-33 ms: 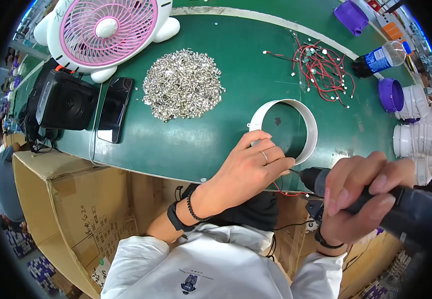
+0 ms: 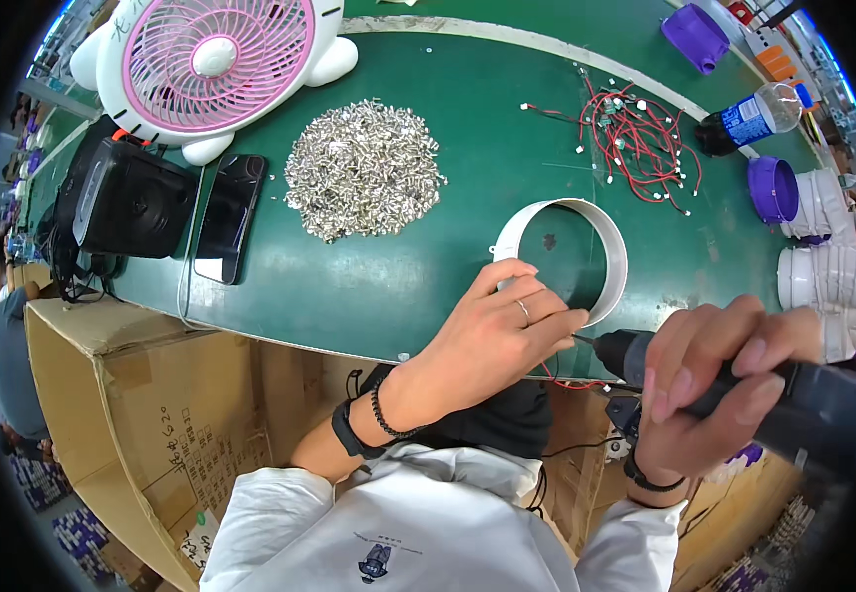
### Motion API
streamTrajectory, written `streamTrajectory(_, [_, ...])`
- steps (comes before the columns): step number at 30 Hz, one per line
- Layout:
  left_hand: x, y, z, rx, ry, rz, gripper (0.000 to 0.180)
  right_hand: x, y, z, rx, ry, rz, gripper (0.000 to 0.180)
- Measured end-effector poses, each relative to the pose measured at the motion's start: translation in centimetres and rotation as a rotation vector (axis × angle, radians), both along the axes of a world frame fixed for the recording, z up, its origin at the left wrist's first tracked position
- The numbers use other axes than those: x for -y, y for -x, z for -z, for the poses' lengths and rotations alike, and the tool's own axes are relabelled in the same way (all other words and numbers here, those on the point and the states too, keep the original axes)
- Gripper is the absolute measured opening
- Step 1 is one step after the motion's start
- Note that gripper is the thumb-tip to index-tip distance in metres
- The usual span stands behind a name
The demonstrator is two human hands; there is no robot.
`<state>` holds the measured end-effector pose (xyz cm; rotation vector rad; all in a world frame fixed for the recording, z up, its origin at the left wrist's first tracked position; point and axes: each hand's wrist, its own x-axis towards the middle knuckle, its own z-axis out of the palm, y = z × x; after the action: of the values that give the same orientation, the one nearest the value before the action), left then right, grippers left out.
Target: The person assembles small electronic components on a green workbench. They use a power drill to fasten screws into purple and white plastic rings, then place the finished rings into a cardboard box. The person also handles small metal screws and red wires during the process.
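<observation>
White plastic ring (image 2: 613,266) is sitting nr the worktop's (image 2: 329,296) front edge — prob. light, stiff-ish, smooth, maybe flexing if squeezed; wall's the best hold. L hand (image 2: 512,331) is pinching its near side; R hand (image 2: 704,385) is clasping a black power screwdriver (image 2: 813,409), bit pointing ringward. Open room's lying left — toward the silver small-parts pile (image 2: 364,173).

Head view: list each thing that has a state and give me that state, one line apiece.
White ring, held at its near side by the left hand
Power driver, gripped in the right hand
Bottle, capped, partly filled with dark liquid
Red wires, tangled in a loose pile
Silver metal pieces, loosely heaped
Cardboard box, open
Phone, lying flat
Fan, running or stopped: cannot tell
</observation>
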<state>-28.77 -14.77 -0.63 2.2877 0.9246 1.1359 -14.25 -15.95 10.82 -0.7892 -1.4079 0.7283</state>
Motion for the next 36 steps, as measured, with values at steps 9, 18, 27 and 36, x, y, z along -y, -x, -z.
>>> streamTrajectory(9, [0.1, 0.0, 0.4, 0.123, 0.042, 0.040, 0.018, 1.8, -0.3, -1.7, -0.177, -0.023, 0.071, 0.042])
streamTrajectory(18, [1.6, 2.5, -1.8, 0.754, 0.736, -0.089, 0.024, 0.1, 0.5, -1.0, -0.098, 0.072, 0.100, 0.041])
streamTrajectory(27, [1.4, 1.1, -1.1, 0.285, 0.376, -0.021, 0.033, -0.2, 1.2, -0.5, -0.064, 0.091, 0.115, 0.043])
streamTrajectory(36, [0.9, 1.3, -0.2, 0.291, 0.390, 0.051, 0.023, -0.5, 1.2, -0.2, 0.055, 0.008, 0.005, 0.031])
